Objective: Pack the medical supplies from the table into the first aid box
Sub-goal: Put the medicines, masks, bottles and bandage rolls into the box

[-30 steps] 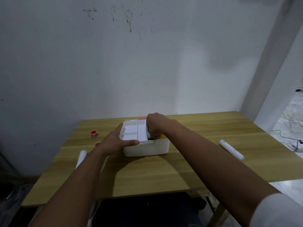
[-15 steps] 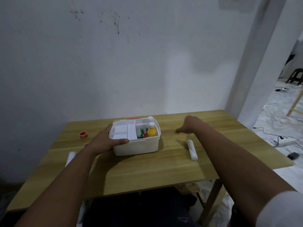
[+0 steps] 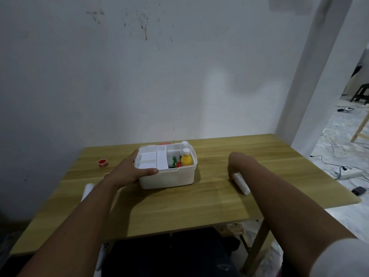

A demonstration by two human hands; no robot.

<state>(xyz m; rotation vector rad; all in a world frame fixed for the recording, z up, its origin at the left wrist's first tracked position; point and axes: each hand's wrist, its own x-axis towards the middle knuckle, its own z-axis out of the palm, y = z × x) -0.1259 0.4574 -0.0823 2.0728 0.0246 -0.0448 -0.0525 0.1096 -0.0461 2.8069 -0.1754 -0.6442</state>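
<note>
The white first aid box (image 3: 167,179) stands open at the table's middle. Inside it are a white divider tray (image 3: 152,159), a yellow bottle (image 3: 187,159), a white-capped bottle (image 3: 184,143) and a green packet (image 3: 173,164). My left hand (image 3: 127,170) grips the box's left side, thumb along the front rim. To the right, my right hand (image 3: 234,162) curls down over the far end of a white roll (image 3: 242,184) that lies on the table. A second white roll (image 3: 87,191) lies at the left, partly hidden by my left forearm. A small red tape roll (image 3: 102,162) sits at the far left.
The wooden table (image 3: 179,212) stands against a white wall. A white pillar (image 3: 311,76) rises at its back right corner. On the floor to the right lie cables, a power strip (image 3: 348,173) and a dark adapter (image 3: 359,190). A small red item shows behind the box (image 3: 164,143).
My right hand left the box, swung right across the table and came down on the white roll's far end. My left hand has stayed on the box.
</note>
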